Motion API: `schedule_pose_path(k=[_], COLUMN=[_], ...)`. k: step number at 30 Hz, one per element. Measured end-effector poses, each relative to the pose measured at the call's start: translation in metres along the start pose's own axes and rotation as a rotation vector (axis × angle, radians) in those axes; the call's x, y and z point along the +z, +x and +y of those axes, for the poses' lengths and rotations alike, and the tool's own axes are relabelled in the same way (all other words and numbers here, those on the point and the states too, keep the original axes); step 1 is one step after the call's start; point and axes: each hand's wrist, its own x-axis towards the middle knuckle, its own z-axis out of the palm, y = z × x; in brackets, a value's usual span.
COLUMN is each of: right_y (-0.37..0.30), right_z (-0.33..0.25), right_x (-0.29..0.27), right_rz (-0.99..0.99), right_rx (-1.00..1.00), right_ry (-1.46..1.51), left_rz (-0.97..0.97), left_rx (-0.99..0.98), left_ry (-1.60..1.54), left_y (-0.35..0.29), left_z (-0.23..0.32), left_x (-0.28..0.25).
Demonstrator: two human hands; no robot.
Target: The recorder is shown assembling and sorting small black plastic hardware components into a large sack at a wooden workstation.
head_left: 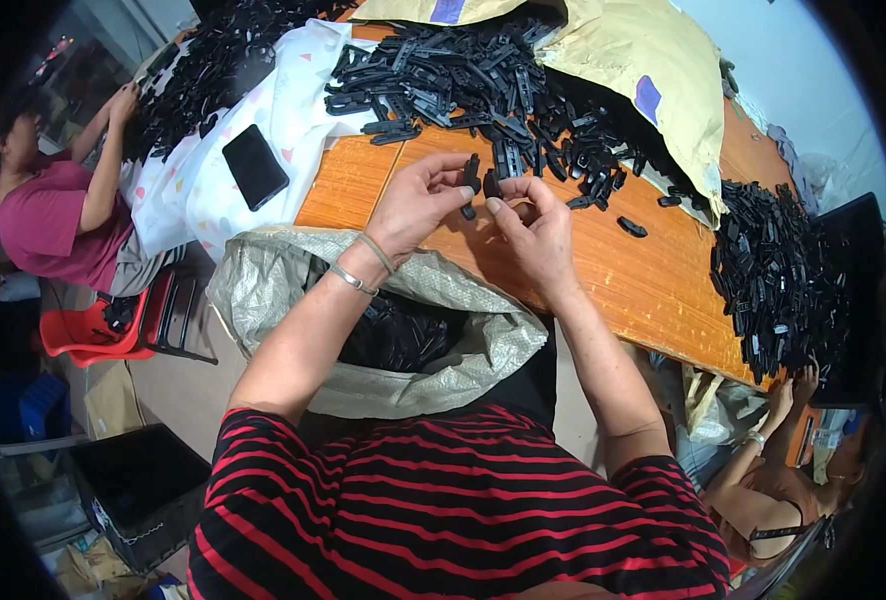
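Above the wooden table's front edge, my left hand [418, 205] pinches a narrow black plastic piece [472, 176] upright between thumb and fingers. Close beside it, my right hand [540, 232] grips a smaller black plastic part [491, 184]. The two pieces almost meet; whether they touch I cannot tell. Just beyond my hands spreads a heap of long black plastic clips [443, 75], with shorter black pieces [595, 150] to its right. A single black piece [631, 228] lies apart on the table. Below my forearms gapes a woven sack [503, 345] with black parts inside.
A black phone [255, 167] rests on a patterned white sheet [188, 200]. Yellow paper sacking [653, 60] stands behind the heap. Another heap of black parts [763, 270] lies at the right. One person [68, 225] sits left, another [763, 490] lower right. A red chair [93, 335] stands left.
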Motion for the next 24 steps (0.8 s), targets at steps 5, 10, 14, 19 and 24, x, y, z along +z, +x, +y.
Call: schedule_pose_path(k=[5,10,14,19,24], right_y=[0.001,0.001,0.002,0.001,0.004], right_z=[-0.001,0.000,0.001,-0.005,-0.010], right_x=[0.008,0.010,0.009,0.011,0.014], right_rz=[0.033,0.032,0.050,0.105,0.127], right_rx=[-0.092,-0.154,-0.172,-0.409,-0.513], right_ry=[-0.037,-0.080,-0.111,-0.362,-0.375], left_rz=[0.040,0.071,0.104,0.153,0.272], left_rx=[0.046,0.234,0.266,0.369,0.497], left_ry=[-0.003,0.188,0.128,0.105,0.476], left_y=[-0.006,-0.004,-0.012,-0.028,-0.034], left_z=[0.002,-0.010,-0.003,0.004,0.008], left_x=[0.007,0.005,0.016,0.034,0.033])
